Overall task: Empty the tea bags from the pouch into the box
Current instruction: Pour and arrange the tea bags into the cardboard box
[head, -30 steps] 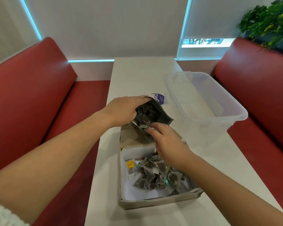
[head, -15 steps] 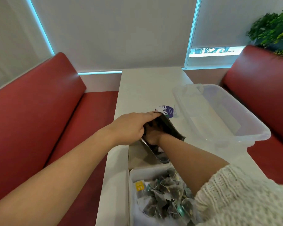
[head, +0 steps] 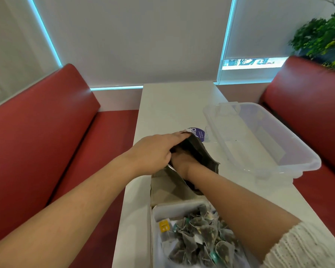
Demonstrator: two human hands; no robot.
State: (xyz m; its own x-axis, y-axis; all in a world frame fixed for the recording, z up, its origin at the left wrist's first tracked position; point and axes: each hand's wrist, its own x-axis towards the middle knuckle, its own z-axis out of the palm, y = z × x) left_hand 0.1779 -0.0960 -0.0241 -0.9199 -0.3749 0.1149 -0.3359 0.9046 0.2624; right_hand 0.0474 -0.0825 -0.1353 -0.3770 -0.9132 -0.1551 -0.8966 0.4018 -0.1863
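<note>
Head view: the left grip (head: 153, 151), a bare hand, holds the upper edge of the dark pouch (head: 201, 153), with the fingers laid over the rim and closed on it. The pouch lies tilted on the white surface (head: 178, 105), and its open mouth faces the box (head: 174, 206). The lower lip of the mouth hangs over the brown flap at the far end of the box.

The right grip (head: 182, 161), also a bare hand, is inserted into the pouch mouth up to the knuckles. Its fingers are hidden inside the pouch, so it cannot be told how far they are closed or whether they hold anything.

A heap of dark pyramid tea bags (head: 197, 235) with strings and tags lies in the box, which sits at the near edge of the surface. A yellow tag (head: 163, 226) shows at the left side of the heap.

A clear plastic container (head: 307, 165) stands to the right of the pouch. A purple sticker (head: 198, 133) lies on the surface just beyond the pouch. Red benches (head: 37, 132) flank the surface on both sides.
</note>
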